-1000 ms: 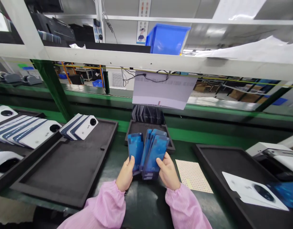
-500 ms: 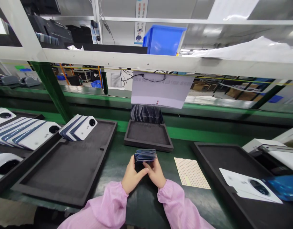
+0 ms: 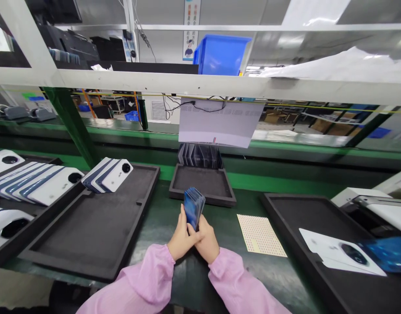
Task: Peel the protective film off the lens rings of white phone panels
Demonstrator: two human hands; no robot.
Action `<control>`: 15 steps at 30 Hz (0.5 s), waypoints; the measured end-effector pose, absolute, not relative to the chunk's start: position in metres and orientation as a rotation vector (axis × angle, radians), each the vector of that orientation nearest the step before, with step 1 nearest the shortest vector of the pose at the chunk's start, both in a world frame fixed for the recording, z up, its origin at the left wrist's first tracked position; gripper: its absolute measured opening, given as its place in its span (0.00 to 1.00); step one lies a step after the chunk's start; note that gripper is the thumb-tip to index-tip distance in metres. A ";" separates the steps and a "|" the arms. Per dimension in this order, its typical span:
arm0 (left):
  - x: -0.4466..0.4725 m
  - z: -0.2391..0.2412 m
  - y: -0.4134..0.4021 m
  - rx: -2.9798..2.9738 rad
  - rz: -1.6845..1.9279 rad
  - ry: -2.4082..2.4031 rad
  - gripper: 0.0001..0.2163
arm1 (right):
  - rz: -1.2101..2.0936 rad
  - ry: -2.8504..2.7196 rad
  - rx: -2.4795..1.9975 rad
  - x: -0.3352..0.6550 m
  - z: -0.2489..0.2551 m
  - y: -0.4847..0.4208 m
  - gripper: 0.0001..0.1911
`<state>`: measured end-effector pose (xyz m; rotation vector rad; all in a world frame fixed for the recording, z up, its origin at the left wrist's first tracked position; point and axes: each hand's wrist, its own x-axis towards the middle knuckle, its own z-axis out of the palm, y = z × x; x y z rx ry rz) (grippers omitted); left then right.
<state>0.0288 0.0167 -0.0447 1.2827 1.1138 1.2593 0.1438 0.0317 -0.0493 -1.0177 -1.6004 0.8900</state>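
Observation:
Both of my hands grip one squared-up stack of blue film-covered panels [image 3: 193, 206], held on edge above the green belt. My left hand [image 3: 182, 237] wraps its lower left side and my right hand [image 3: 205, 239] wraps the lower right, fingers overlapping in front. Just beyond the stack sits a small black tray [image 3: 202, 185] with a row of dark panels [image 3: 199, 155] standing at its far end. Pink sleeves cover both my forearms.
A large black foam tray [image 3: 89, 222] at left holds a fanned pile of white phone back covers [image 3: 107, 174]. More white covers [image 3: 37, 185] fill trays further left. A perforated sheet [image 3: 261, 234] lies right of my hands. Another black tray [image 3: 318, 226] at right carries a white cover [image 3: 341, 252].
One second ago the panels were fanned out between my hands. They have been gathered into one tight stack, laid flat, then turned up on edge, with my hands closer together.

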 end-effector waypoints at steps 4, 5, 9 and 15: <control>0.030 -0.040 0.013 1.061 1.137 0.816 0.26 | 0.859 -1.798 -0.873 0.155 -0.027 0.024 0.29; 0.030 -0.038 0.013 0.954 1.109 0.757 0.21 | 0.895 -1.869 -0.815 0.161 -0.021 0.024 0.34; 0.022 -0.029 0.013 0.679 0.895 0.556 0.22 | 0.938 -1.906 -0.696 0.187 -0.002 0.027 0.21; 0.026 -0.019 0.004 0.529 0.634 0.260 0.24 | 0.637 -1.473 -0.974 0.209 -0.001 0.037 0.08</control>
